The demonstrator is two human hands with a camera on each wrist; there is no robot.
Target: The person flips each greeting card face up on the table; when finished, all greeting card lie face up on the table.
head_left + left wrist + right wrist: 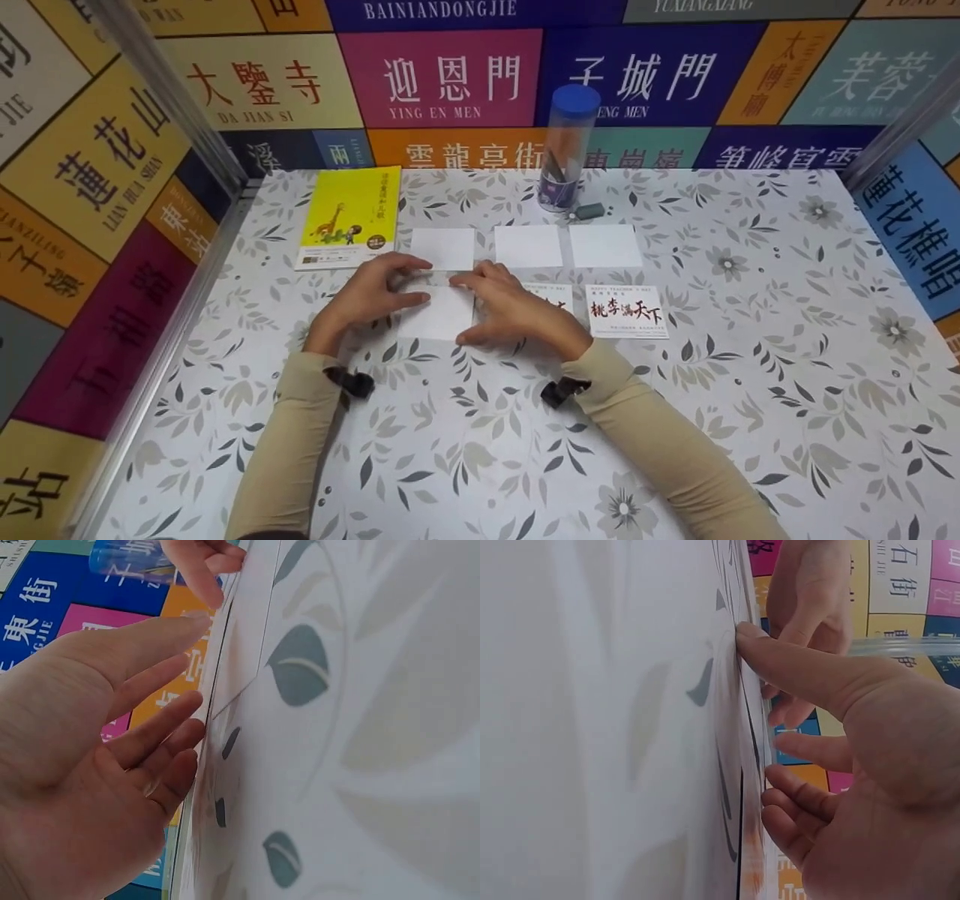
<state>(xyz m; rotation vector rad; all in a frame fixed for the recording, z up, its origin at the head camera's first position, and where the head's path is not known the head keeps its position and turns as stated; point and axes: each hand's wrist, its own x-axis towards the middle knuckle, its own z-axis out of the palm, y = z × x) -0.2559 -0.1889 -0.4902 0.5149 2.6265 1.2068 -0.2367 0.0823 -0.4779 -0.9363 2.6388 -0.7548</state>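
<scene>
Head view alone: left hand (371,292), right hand (510,307) on white card (439,311).

The back wall (480,75) carries coloured panels with lettering. At top centre a strip reads "BAINIANDONGJIE". Below it, a pink panel (450,79) says "迎恩門 YING EN MEN". Left of that, a cream panel (259,86) reads "大鑒寺 DA JIAN SI". On the left wall, a yellow panel (97,161) shows "蓮花山 LIAN HUA SHAN". On the desk, right of centre, a white card (627,311) bears "HAPPY TEACHER'S DAY" in small print over large red and black brush characters. The yellow book (349,217) has a title too small to read.
</scene>
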